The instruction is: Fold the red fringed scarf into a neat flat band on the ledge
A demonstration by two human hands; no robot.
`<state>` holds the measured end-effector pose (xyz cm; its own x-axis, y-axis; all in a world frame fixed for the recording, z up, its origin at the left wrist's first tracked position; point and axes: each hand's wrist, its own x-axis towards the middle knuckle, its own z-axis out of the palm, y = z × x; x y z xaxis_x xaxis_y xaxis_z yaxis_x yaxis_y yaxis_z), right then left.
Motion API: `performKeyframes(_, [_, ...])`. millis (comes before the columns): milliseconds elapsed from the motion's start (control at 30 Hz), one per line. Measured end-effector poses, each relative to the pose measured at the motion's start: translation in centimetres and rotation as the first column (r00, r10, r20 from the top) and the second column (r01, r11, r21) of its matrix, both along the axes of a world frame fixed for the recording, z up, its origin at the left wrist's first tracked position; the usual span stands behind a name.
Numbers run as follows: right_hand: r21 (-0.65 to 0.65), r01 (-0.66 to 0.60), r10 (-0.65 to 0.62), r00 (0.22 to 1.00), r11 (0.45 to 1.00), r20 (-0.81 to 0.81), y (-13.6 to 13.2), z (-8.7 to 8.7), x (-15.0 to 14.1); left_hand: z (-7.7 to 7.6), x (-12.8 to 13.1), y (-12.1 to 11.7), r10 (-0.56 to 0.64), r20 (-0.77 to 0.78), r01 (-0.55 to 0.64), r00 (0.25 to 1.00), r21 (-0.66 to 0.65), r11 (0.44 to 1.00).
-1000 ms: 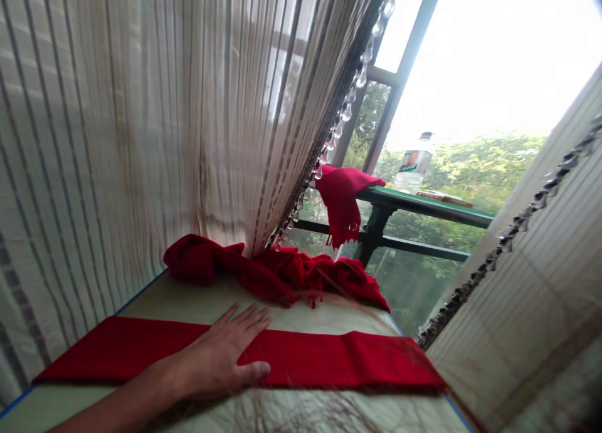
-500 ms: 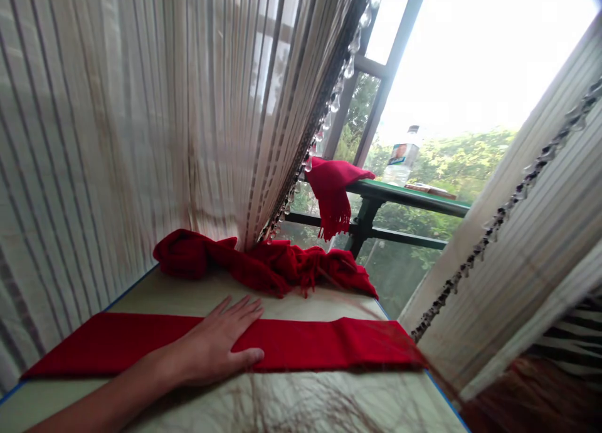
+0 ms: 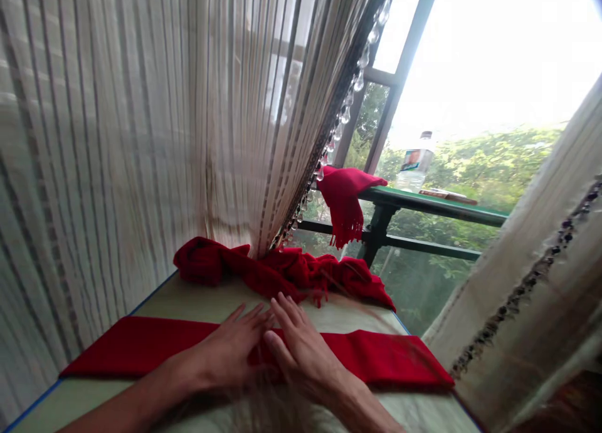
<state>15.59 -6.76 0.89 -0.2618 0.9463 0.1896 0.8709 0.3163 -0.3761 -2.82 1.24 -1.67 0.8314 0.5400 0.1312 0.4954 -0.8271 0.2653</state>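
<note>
A red scarf (image 3: 155,348), folded into a long flat strip, lies across the pale tabletop (image 3: 197,300). Over its middle, my left hand (image 3: 230,345) rests with the palm down and fingers stretched out. Close beside it is my right hand (image 3: 305,348), fingers extended and pointing away from me, its fingertips near those of the left. Neither hand grips the cloth. Whether the right palm presses on the scarf or hovers just over it, I cannot tell. Blurred hair strands cross the lower part of the view.
Behind the strip lies a crumpled red fringed scarf (image 3: 282,270). Another red fringed cloth (image 3: 343,201) hangs over the green rail (image 3: 446,210), where a clear plastic bottle (image 3: 416,163) stands. A striped sheer curtain (image 3: 141,138) borders the left; a beaded curtain (image 3: 540,282) hangs right.
My right hand has come into view and is now beside the left one over the folded scarf. The left hand stays flat on the cloth. The view has shifted slightly.
</note>
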Motion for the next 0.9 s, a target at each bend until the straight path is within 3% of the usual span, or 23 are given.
performKeyframes(100, [-0.104, -0.062, 0.068, 0.996, 0.993, 0.050, 2.0, -2.7, 1.1, 1.1, 0.0, -0.4, 0.011, -0.118, -0.026, 0.993, -0.131, 0.991])
performKeyframes(200, [-0.102, -0.077, 0.085, 0.994, 0.992, 0.075, 2.3, -4.4, 2.5, 1.2, -0.1, -0.3, 0.024, -0.049, -0.032, 0.999, -0.176, 0.984])
performKeyframes(400, [-0.114, -0.045, 0.060, 0.990, 0.992, 0.130, 1.8, -3.1, 4.9, -0.2, -0.3, 0.8, 0.126, 0.044, -0.119, 0.991, -0.129, 0.984])
performKeyframes(633, [-0.061, -0.050, 0.055, 0.995, 0.997, 0.079, 1.5, -2.6, 4.9, 1.3, 0.1, -0.1, 0.121, -0.133, -0.133, 0.984, -0.086, 0.987])
performKeyframes(900, [-0.115, -0.010, 0.020, 0.996, 0.993, 0.088, 1.9, -3.8, 5.0, 2.0, 0.1, -1.1, 0.121, -0.149, -0.139, 0.981, -0.117, 0.983])
